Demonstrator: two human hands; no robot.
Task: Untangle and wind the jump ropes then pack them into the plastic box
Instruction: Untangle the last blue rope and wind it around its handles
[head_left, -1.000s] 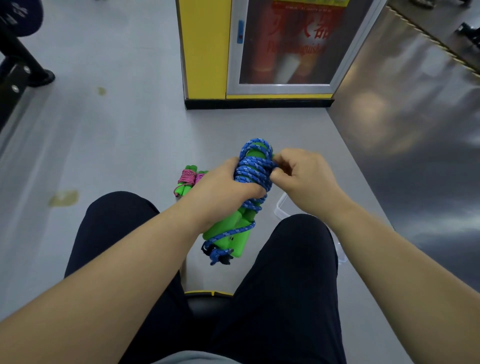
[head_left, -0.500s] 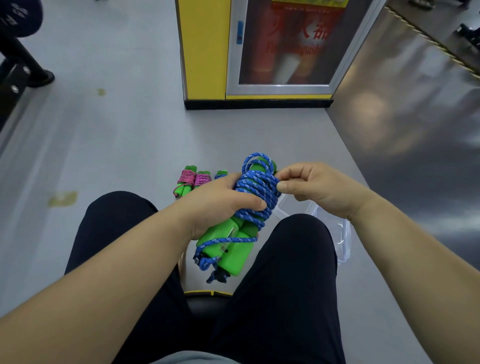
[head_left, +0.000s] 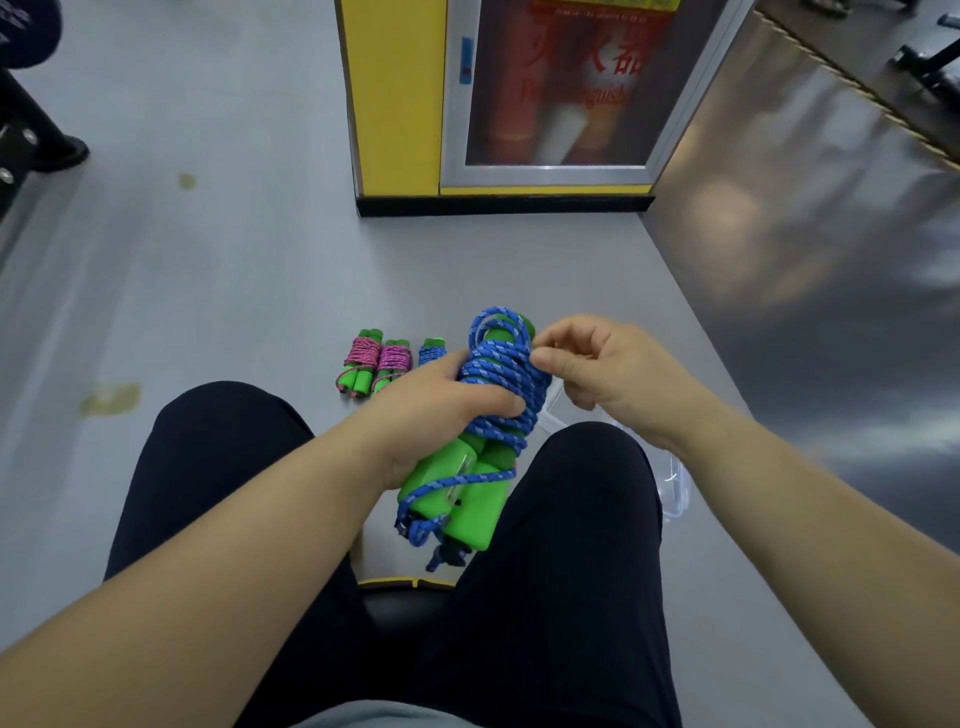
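Observation:
I sit with a blue jump rope (head_left: 498, 374) held over my knees, its cord coiled round two green handles (head_left: 467, 493). My left hand (head_left: 436, 410) grips the bundle from the left, thumb across the coils. My right hand (head_left: 587, 364) is at the upper right of the coils and pinches the cord between thumb and forefinger. A knotted rope end hangs below the handles. The clear plastic box (head_left: 672, 483) stands on the floor by my right knee, mostly hidden by my right forearm and leg.
Two wound pink ropes (head_left: 363, 361) (head_left: 393, 364) and a wound blue one (head_left: 432, 351) lie on the grey floor beyond my left hand. A yellow fire-extinguisher cabinet (head_left: 395, 104) stands ahead, a shiny metal wall (head_left: 805, 260) rises at right, and black equipment (head_left: 36, 140) sits far left.
The bundle has come lower and closer to me. My right hand has drawn back to the right of the coils, its fingers looser, and the wound ropes on the floor now show.

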